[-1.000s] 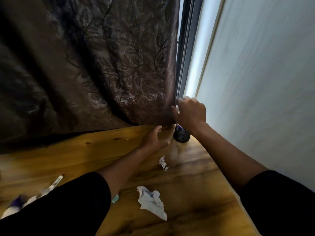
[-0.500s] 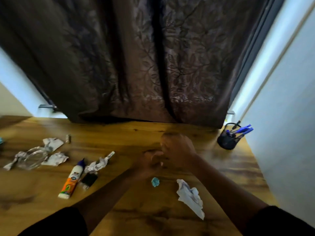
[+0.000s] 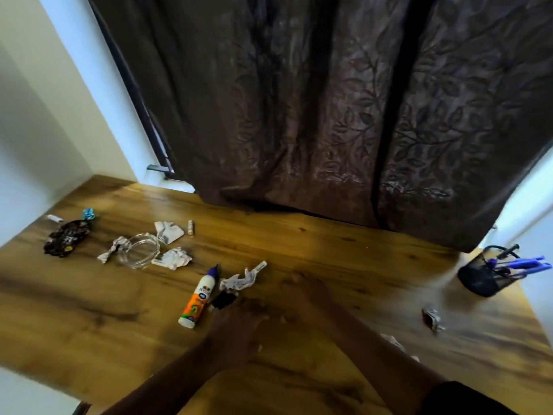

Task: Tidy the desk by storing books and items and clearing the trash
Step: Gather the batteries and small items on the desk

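**Inspector:** Any legible labelling?

**Operator:** I see a glue bottle (image 3: 198,297) lying on the tabletop (image 3: 89,301), orange and white label, blue cap. The print is too blurred for me to read.

**Inspector:** Hands?

**Operator:** Both are motion-blurred. The left hand (image 3: 239,323) is low over the tabletop, just beside a small black item (image 3: 223,300); the right hand (image 3: 302,295) is close to it. I cannot tell how open either is, or whether either holds anything.

**Inspector:** Surroundings?

**Operator:** Crumpled paper (image 3: 244,278) lies just beyond the left hand. Further left, a clear glass dish (image 3: 137,250) sits among more paper scraps (image 3: 172,258). A black mesh pen holder (image 3: 486,275) with blue pens stands far right. A dark leaf-patterned curtain (image 3: 329,115) hangs behind.
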`<act>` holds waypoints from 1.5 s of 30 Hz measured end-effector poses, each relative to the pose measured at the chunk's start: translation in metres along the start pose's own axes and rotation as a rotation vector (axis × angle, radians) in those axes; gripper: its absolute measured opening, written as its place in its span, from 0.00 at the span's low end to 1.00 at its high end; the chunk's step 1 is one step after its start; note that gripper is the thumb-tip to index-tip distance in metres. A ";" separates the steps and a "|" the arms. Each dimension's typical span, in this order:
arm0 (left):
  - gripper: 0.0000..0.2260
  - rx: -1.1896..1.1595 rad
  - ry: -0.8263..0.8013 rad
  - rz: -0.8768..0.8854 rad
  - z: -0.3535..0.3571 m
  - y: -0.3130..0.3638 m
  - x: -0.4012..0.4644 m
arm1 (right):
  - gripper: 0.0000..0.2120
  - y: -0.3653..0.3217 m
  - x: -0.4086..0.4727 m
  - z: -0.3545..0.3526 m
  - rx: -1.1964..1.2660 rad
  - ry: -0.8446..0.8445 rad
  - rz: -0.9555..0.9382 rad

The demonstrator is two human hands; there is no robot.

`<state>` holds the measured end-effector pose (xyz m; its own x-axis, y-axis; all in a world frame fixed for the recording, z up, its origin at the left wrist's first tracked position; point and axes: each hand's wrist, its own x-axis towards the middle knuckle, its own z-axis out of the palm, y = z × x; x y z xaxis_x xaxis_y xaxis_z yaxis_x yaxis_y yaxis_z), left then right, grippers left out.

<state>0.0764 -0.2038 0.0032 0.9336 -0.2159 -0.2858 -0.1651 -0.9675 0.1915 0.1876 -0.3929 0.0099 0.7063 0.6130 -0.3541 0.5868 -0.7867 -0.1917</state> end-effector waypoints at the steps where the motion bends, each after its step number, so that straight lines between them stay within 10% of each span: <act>1: 0.31 0.003 -0.021 -0.017 0.000 -0.003 -0.003 | 0.39 -0.002 0.005 0.000 -0.041 -0.005 0.031; 16: 0.31 -0.062 -0.068 0.113 -0.002 -0.022 -0.008 | 0.30 -0.049 0.072 -0.003 -0.002 0.106 0.158; 27: 0.32 -0.152 -0.207 0.197 -0.030 -0.034 -0.012 | 0.05 -0.037 0.075 -0.005 0.125 0.361 0.334; 34: 0.09 -1.001 0.237 -0.049 -0.042 -0.085 0.020 | 0.08 -0.080 0.089 -0.046 0.493 0.555 0.424; 38: 0.15 -1.880 0.329 -0.453 -0.072 -0.112 0.032 | 0.07 -0.128 0.105 -0.059 0.619 0.609 0.296; 45: 0.18 -2.380 0.346 -0.437 -0.078 -0.169 0.006 | 0.13 -0.202 0.141 -0.056 0.572 0.445 0.084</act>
<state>0.1343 -0.0315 0.0425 0.8382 0.1219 -0.5315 0.2135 0.8236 0.5255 0.1907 -0.1439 0.0496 0.9056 0.4241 -0.0065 0.3102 -0.6726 -0.6719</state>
